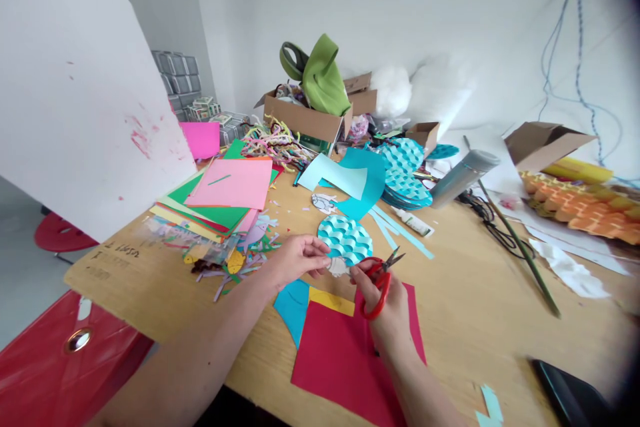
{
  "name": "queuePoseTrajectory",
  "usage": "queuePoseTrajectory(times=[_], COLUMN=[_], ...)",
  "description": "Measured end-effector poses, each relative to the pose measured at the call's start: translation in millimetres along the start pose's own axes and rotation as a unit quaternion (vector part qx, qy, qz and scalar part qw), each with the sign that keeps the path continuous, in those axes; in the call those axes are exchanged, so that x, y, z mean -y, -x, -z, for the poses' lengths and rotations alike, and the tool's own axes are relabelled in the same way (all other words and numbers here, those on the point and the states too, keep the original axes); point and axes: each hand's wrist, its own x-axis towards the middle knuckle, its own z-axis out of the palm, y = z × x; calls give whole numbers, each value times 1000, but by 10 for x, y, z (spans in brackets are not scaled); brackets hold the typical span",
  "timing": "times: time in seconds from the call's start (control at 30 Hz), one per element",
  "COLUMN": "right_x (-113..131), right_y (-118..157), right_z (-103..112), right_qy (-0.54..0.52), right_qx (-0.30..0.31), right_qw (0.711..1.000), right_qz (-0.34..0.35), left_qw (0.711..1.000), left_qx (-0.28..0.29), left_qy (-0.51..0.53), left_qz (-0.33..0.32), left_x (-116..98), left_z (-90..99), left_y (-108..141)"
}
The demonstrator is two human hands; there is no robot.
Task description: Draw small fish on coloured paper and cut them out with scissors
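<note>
Between my hands is a small white paper cutout (339, 267) with drawn lines. My left hand (301, 257) pinches its left edge with thumb and fingertips. The red-handled scissors (379, 283) hang in my right hand (387, 310), blades slightly apart and pointing up to the right. The right thumb and fingertip also reach the cutout's right side. Just beyond lies a round teal disc of woven paper strips (345, 239). Below my hands are a dark red sheet (330, 353), a yellow strip (331, 301) and a blue paper piece (294, 307).
Stacked coloured paper (230, 183) and paper scraps lie left. Behind are a cardboard box (305, 117) with a green bag, teal sheets (367, 180) and more woven discs (403, 170). A glue bottle (414, 221), a stick (520, 247) and a black phone (570, 390) lie right.
</note>
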Motion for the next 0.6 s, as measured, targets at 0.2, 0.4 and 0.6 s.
queuePoseTrajectory(times=[0.2, 0.4, 0.6], right_x=[7, 13, -75], right_y=[13, 32, 10], right_z=[-6, 15, 59], right_qy=[12, 22, 4], right_qx=[5, -43, -56], right_qw=[1000, 999, 998], right_qz=[0, 15, 38], left_qw=[1000, 994, 985], left_qx=[-24, -105, -173], left_qy=[1, 2, -7], left_qz=[-1, -19, -30], left_x=[-29, -16, -10], left_z=[-18, 62, 135], left_y=[-2, -53, -90])
